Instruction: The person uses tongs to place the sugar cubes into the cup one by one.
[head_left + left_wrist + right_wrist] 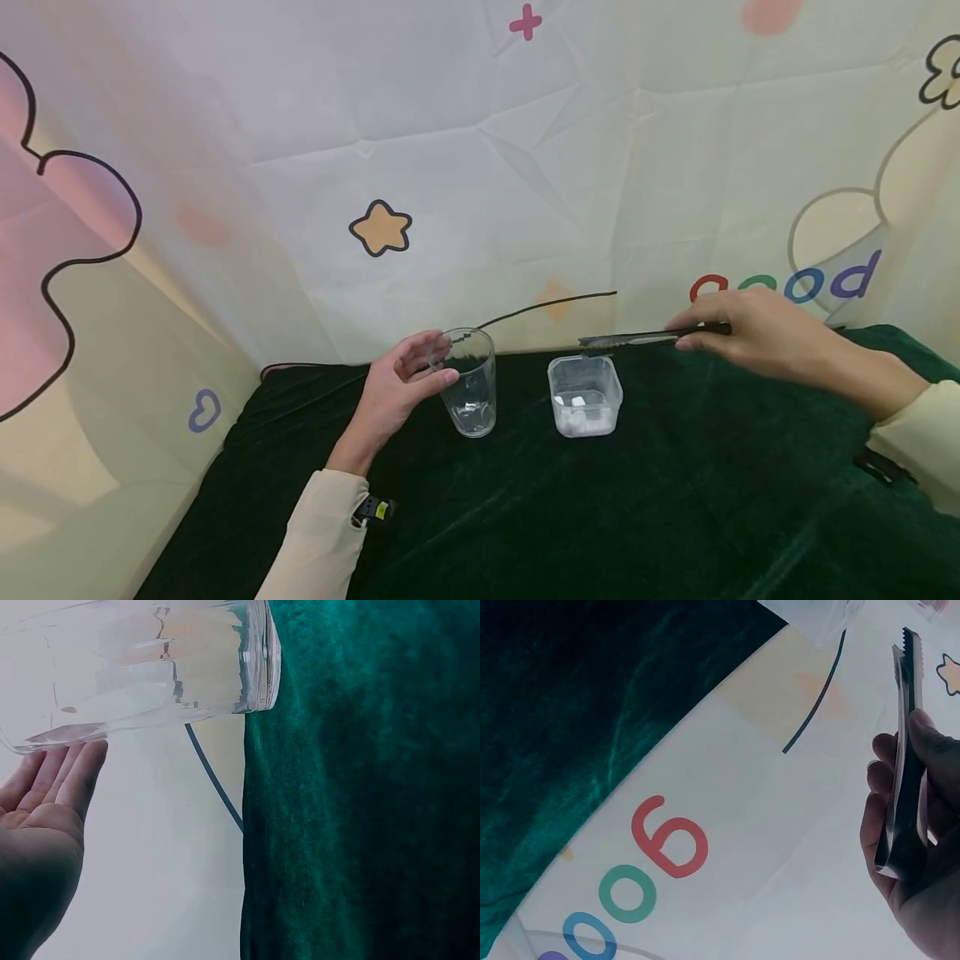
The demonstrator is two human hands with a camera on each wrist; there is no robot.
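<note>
A clear, empty drinking glass [470, 386] stands upright on the dark green cloth [600, 517]. My left hand [433, 360] cups its left side with relaxed fingers, the thumb touching the wall. In the left wrist view the fingers [71, 769] lie straight just beside the glass [150, 667]. To the right of the glass stands a small clear plastic tub [585, 406] holding white cubes. My right hand [688, 332] pinches a pair of dark metal tongs [637, 338], held level, with their toothed tips above the tub's far rim. The right wrist view shows the tongs [909, 712] nearly closed and holding nothing.
A printed fabric backdrop [480, 167] rises right behind the cloth's far edge and wraps round the left side. A thin black cord [547, 303] runs along the backdrop behind the glass. Bare cloth stretches toward me in front of the glass and tub.
</note>
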